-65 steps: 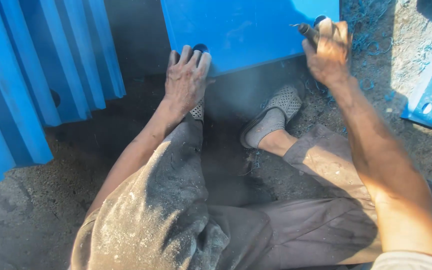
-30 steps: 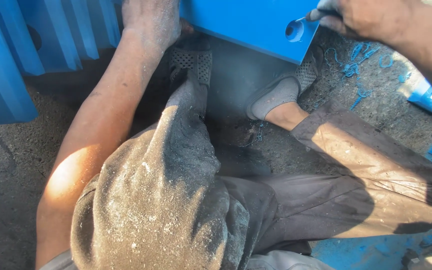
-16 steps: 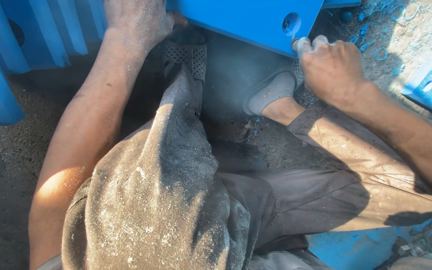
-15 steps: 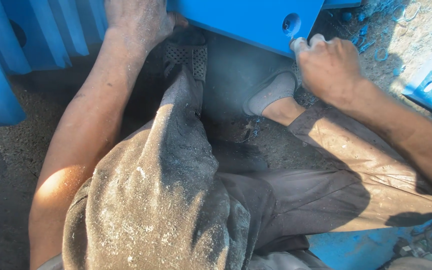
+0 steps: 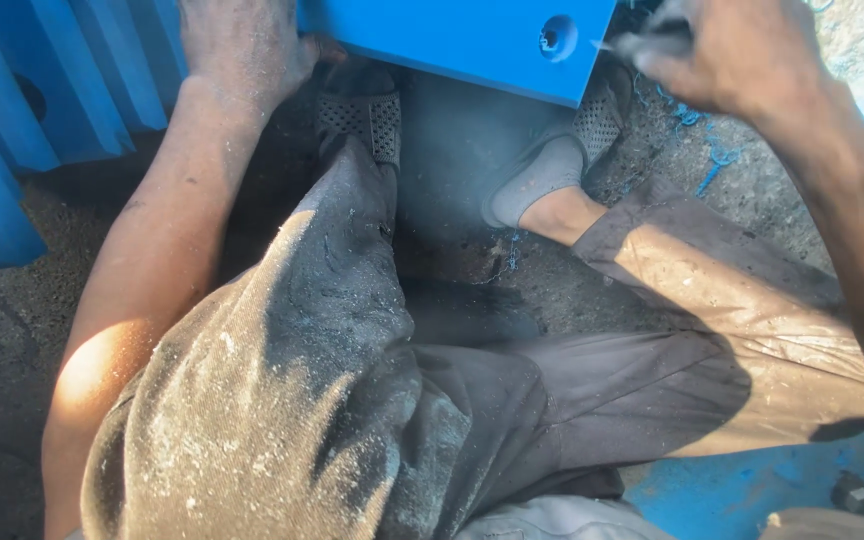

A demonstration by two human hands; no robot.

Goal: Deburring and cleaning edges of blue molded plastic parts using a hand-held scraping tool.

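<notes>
1. The left hand (image 5: 247, 45) lies at the top left of the view, palm down and fingers curled against the left lower corner of a blue metal plate (image 5: 452, 40); it presses on the plate's edge, though the fingertips run out of the picture.
2. The right hand (image 5: 727, 50) is at the top right, just beside the plate's right corner, its fingers closed around a small dark tool (image 5: 652, 42) whose tip points left. The tool is blurred, so its kind cannot be told.
3. The tool's tip sits near a round hole (image 5: 558, 38) in the plate's lower right corner, apart from it by a small gap.
4. The blue plate spans the top middle of the view, tilted, its lower edge hanging over the two feet.
5. A grey mesh shoe (image 5: 357, 120) on the left foot sits under the plate, just below the left hand; a second grey shoe (image 5: 552, 165) rests under the plate's right corner.
6. Dusty grey trousers (image 5: 352, 400) cover the bent legs that fill the lower half.
7. Blue ribbed metal sections (image 5: 42, 100) stand at the far left on the gritty ground (image 5: 7, 330).
8. Blue shavings (image 5: 702, 160) lie scattered on the ground beside the right shoe.
</notes>
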